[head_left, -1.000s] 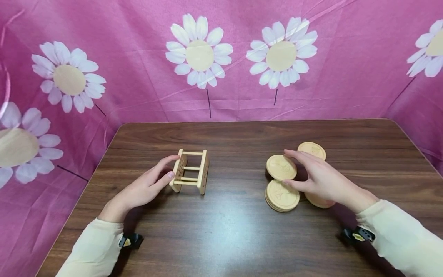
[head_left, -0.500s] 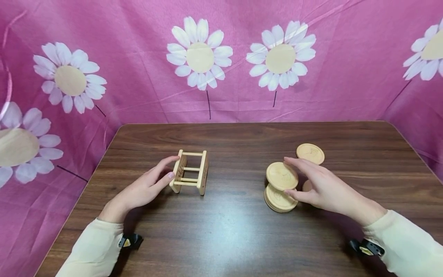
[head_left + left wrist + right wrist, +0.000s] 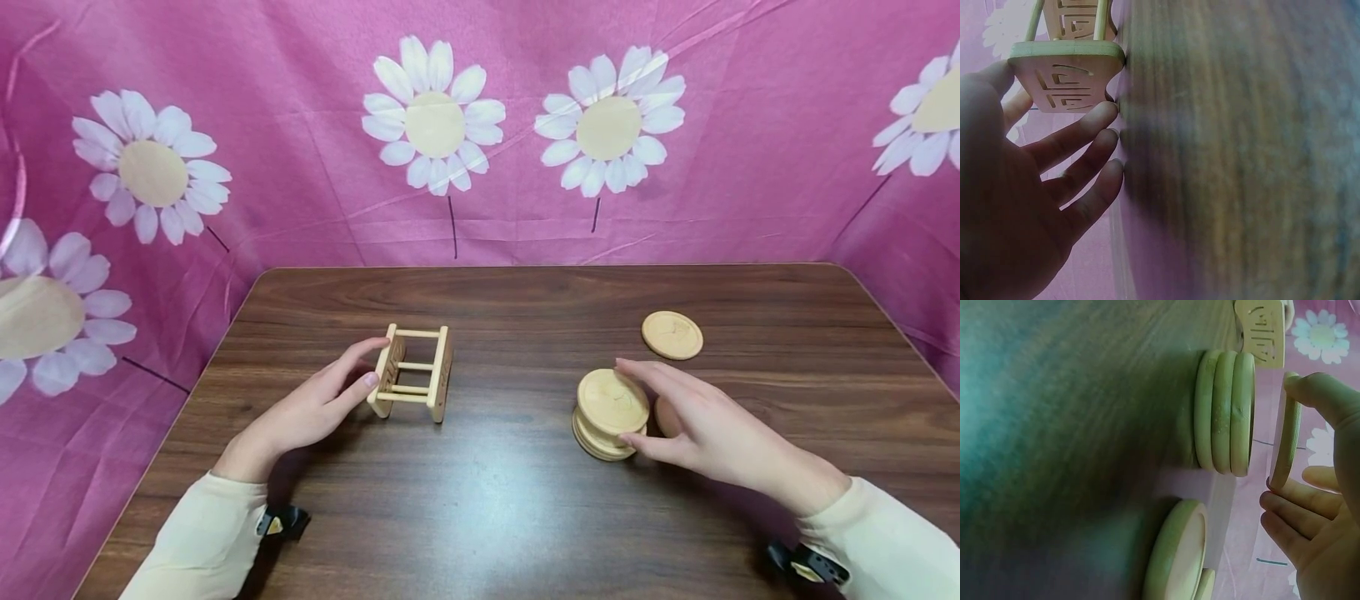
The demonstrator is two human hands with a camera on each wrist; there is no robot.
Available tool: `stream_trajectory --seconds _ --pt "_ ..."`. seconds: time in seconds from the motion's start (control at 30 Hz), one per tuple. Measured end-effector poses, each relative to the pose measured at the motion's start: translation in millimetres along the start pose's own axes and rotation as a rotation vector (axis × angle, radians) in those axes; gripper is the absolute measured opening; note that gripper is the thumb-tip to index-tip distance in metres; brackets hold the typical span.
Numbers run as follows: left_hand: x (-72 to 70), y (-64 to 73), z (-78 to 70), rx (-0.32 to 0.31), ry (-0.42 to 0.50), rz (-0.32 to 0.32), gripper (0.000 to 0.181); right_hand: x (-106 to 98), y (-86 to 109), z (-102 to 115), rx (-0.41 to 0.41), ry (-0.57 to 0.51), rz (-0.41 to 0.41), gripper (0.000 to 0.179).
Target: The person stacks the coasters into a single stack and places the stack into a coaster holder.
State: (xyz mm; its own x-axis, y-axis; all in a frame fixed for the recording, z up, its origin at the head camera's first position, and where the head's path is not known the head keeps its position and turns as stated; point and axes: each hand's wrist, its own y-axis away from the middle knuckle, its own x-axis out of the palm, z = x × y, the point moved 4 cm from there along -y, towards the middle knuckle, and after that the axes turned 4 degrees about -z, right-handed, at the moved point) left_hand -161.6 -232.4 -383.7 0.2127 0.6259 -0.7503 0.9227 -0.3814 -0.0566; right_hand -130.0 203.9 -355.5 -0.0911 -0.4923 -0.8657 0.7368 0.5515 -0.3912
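My right hand (image 3: 712, 421) pinches a round wooden coaster (image 3: 611, 402) by its edge, between thumb and fingers. Below that coaster stands a stack of similar coasters (image 3: 597, 443); in the right wrist view a gap separates the held coaster (image 3: 1286, 437) from the stack (image 3: 1222, 412). On the left, a small wooden coaster rack (image 3: 441, 371) with rods and cut-out side panels stands on the table. My left hand (image 3: 315, 404) rests loosely against its near side, thumb and fingertips at the panel (image 3: 1069, 78).
One coaster (image 3: 672, 335) lies farther back on the brown table (image 3: 495, 483). Another coaster (image 3: 666, 417) is partly hidden behind my right hand. A pink cloth (image 3: 517, 217) with daisies hangs behind the table and along its sides.
My right hand has carried the pinched coaster toward me, from behind the stack to above it. My left hand and the rack have stayed in place.
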Motion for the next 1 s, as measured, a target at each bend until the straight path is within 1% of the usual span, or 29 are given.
stream_trajectory --seconds 0.17,0.4,0.57,0.7,0.8,0.9,1.0 --pt "0.3 -0.1 -0.2 0.003 0.010 0.004 0.048 2 5.3 2 -0.020 -0.001 -0.006 0.081" --pt "0.0 -0.2 -0.3 -0.004 0.018 0.009 0.048 8 10.5 3 -0.039 0.006 -0.003 0.080" --pt "0.1 -0.5 -1.4 0.002 0.033 0.015 0.048 10 12.8 3 -0.068 0.023 -0.026 0.080" --pt "0.9 -1.2 -1.6 0.009 0.033 0.014 0.048 10 15.2 5 -0.064 0.035 -0.033 0.081" --pt "1.6 -1.4 -1.0 0.007 0.030 0.017 0.048 8 17.4 6 -0.043 0.050 -0.011 0.084" --pt "1.9 -1.1 0.0 0.001 0.030 0.023 0.049 3 19.1 6 -0.034 0.043 0.004 0.085" --pt "0.8 0.1 1.0 -0.011 0.026 0.022 0.048 -4 21.1 3 -0.029 0.027 -0.007 0.086"
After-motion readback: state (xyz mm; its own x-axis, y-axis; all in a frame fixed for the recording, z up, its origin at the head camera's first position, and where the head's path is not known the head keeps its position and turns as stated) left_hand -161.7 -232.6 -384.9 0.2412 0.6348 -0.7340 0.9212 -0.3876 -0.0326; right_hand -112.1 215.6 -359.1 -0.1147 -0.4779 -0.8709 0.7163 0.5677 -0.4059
